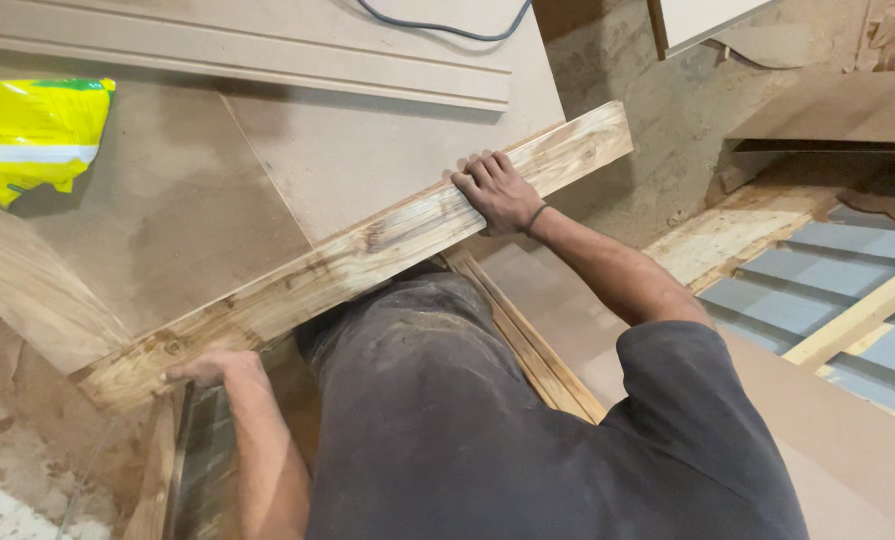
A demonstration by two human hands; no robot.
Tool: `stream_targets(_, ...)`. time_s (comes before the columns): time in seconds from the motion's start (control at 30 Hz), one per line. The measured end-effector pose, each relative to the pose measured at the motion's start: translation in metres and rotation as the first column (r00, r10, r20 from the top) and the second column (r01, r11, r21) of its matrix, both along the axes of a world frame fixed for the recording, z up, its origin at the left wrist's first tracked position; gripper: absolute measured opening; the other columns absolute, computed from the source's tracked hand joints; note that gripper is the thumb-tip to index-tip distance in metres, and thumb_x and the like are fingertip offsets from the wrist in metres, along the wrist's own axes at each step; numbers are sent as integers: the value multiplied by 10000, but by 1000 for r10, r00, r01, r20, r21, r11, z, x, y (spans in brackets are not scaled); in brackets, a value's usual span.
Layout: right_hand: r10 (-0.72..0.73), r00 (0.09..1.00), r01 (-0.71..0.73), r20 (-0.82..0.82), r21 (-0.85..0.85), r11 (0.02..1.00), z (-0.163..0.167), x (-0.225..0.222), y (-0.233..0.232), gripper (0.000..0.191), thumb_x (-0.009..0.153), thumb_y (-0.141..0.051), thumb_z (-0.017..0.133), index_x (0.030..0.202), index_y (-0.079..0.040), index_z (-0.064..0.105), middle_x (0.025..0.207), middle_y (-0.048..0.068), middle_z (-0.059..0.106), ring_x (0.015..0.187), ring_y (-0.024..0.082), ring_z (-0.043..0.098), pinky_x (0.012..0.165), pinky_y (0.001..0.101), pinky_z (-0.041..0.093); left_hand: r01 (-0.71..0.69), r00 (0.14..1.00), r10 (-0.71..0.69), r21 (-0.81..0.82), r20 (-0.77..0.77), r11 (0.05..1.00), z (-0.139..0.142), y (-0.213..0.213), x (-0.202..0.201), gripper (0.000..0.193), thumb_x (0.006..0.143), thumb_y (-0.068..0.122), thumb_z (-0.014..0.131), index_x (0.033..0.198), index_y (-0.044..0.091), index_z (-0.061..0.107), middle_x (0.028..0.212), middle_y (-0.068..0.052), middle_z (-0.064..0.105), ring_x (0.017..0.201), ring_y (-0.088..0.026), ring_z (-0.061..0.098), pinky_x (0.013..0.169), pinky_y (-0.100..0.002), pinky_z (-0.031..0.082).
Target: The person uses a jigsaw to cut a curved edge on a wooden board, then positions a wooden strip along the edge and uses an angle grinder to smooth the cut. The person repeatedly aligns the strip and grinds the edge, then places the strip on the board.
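Across the brown fibreboard surface (167, 210) a rough wooden plank (367, 255) lies diagonally, its long axis rising from lower left to upper right. At its low end the left hand (212, 368) has its fingers curled under the edge. Farther up, the right hand (497, 190) clamps fingers over the top edge. A yellow bag (32, 135) lies at the surface's left edge; blue panels (817, 290) lie far right.

Two hands, left hand (207, 368) and right hand (497, 190); one rough wooden plank (367, 255), one yellow bag (32, 135), one grey cable (447, 28).
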State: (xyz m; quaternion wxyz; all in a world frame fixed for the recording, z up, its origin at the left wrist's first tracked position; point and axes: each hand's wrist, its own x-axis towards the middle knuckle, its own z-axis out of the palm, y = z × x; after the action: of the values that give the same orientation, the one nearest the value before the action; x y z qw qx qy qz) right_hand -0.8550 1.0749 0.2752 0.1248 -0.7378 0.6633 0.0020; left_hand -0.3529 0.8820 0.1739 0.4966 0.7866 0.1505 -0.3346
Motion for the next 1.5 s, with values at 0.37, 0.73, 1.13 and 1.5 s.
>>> stream_targets(0.37,-81,990,88,116,-56,995,24,-4,10,912,654,-348,824,1444,-76,459,1316,195,545,1271,367,487,1158,527,295,243,962,-235,-47,138,969,12,21,-4,1021,855,807,385,1531,42,399,1596,-177,366,1410,-368,440,1166,-462,373)
stream_targets(0.73,-23,990,37,140,-101,994,37,-2,39,909,677,-314,828,1445,-8,450,1339,215,544,1300,387,481,1126,550,315,347,712,-604,-567,-360,747,32,69,-41,981,879,824,147,1601,189,342,1665,-83,354,1512,-381,355,1232,-597,328)
stream_targets(1.13,-81,966,76,245,30,997,-14,74,61,1056,576,-360,921,1435,-19,410,1320,229,495,1238,408,475,1086,574,356,-64,928,-193,-649,-318,758,73,110,-80,865,987,680,357,1590,61,312,1664,-122,334,1487,-300,354,1237,-426,260)
stream_targets(1.5,108,796,39,595,-229,973,70,157,-95,717,792,-239,873,1384,-31,526,1308,224,589,1207,358,590,1011,464,531,405,903,-367,-732,224,548,157,30,-17,855,1040,637,442,1571,-18,298,1651,-170,314,1525,-271,312,1263,-391,249)
